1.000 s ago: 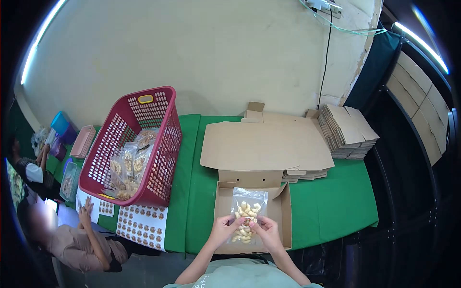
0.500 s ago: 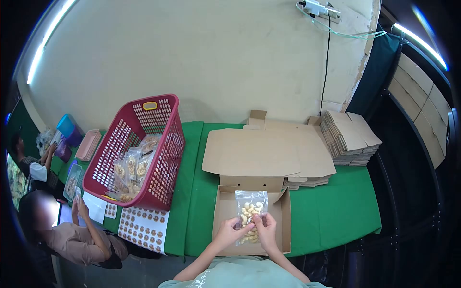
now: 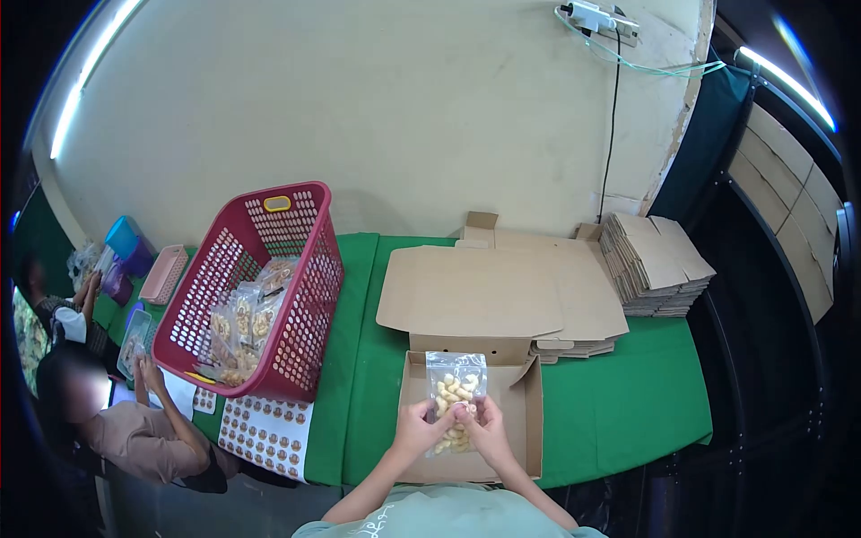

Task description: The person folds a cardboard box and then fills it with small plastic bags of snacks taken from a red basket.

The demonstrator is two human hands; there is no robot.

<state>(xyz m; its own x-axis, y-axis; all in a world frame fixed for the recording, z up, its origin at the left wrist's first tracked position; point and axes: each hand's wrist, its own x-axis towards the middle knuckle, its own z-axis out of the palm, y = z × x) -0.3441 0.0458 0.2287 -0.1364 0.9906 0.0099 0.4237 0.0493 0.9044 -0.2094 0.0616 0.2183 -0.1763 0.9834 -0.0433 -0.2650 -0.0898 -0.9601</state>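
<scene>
Viewing by head camera: the clear bag (image 3: 455,380) of pale curled pieces (image 3: 463,393) is upright over the open carton (image 3: 524,420); whether it rests inside cannot be told. The left hand (image 3: 418,432) and right hand (image 3: 489,434) pinch its opposite sides, thumbs meeting in front. Left of the open carton stands the red basket (image 3: 309,314), containing filled bags (image 3: 244,318), and lies the sticker sheet (image 3: 264,436). Behind the open carton lies flattened cardboard (image 3: 471,289); behind-right, the carton stack (image 3: 662,264). Assessment: clear bag probably light, pliable, slick; contents likely crushable. Recommended hold: flat top band, or both edges lightly.
</scene>
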